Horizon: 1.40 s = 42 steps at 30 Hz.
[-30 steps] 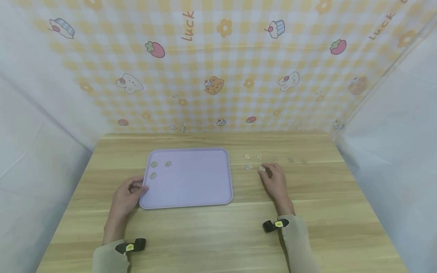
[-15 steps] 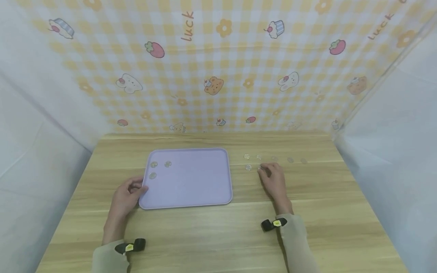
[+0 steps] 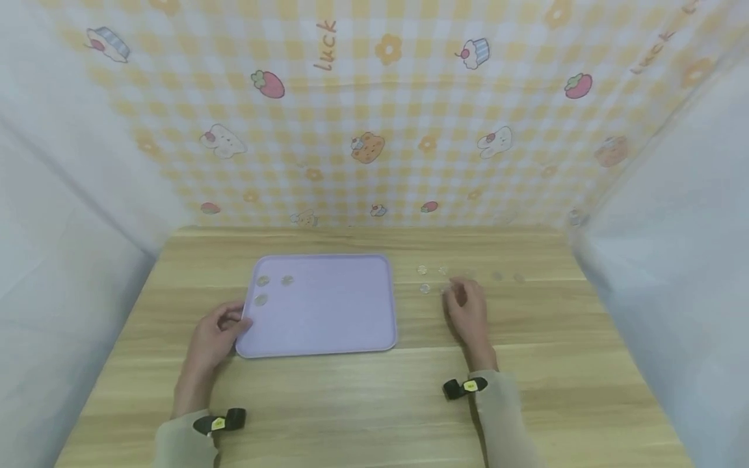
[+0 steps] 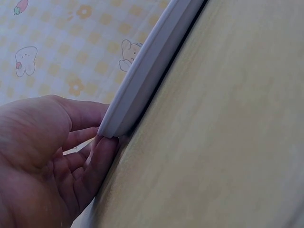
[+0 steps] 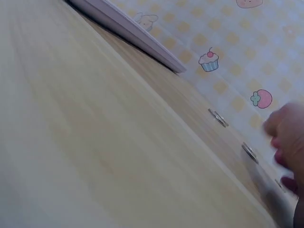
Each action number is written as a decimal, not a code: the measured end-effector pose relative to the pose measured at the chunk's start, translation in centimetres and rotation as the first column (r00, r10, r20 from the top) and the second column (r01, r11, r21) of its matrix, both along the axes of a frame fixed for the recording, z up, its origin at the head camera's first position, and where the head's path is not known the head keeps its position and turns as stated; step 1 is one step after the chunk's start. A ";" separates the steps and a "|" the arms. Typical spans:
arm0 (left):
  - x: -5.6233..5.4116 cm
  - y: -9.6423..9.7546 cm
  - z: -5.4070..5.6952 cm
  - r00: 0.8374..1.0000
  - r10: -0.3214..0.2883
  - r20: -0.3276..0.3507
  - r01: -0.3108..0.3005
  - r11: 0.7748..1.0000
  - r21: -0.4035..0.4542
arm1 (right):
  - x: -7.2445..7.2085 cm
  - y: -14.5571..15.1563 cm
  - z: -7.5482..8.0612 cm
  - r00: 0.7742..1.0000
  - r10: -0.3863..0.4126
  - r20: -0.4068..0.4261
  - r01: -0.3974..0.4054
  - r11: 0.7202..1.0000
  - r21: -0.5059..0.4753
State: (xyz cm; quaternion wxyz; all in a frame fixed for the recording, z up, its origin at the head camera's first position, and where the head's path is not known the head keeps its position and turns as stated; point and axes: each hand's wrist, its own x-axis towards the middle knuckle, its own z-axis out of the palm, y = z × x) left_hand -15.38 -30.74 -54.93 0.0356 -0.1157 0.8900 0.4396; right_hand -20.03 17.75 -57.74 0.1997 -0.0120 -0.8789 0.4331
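At the left edge of a lilac tray (image 3: pixel 328 312), my left hand (image 3: pixel 213 335) grips the rim, thumb over the edge and fingers outside. The left wrist view shows the tray's side wall (image 4: pixel 137 76) pinched at its corner by the left hand (image 4: pixel 57 156). Three silvery coins (image 3: pixel 287 280) lie in the tray's upper left. Right of the tray, my right hand (image 3: pixel 470 315) hovers with loosely bent fingers, just beside a faintly visible coin (image 3: pixel 443 290). In the right wrist view the right hand (image 5: pixel 292 142) is blurred and raised above the coins (image 5: pixel 249 153); nothing shows between its fingers.
Several more coins lie in a row behind the right hand, from a near coin (image 3: pixel 422 270) to a far-right coin (image 3: pixel 519 278). Another coin (image 3: pixel 425 288) lies in front of that row. A checked cloth (image 3: pixel 374 110) hangs behind the wooden table (image 3: pixel 328 403).
The right fingertips, earlier at the front-row coin, have lifted off it and shifted slightly right, leaving it on the table. The left hand still grips the tray, which keeps its place.
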 end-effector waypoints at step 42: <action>-0.2 -0.2 -0.1 1.000 -0.016 -0.008 0.016 1.000 0.026 | -2.8 -27.9 1.1 0.878 0.407 0.252 -0.478 0.775 0.413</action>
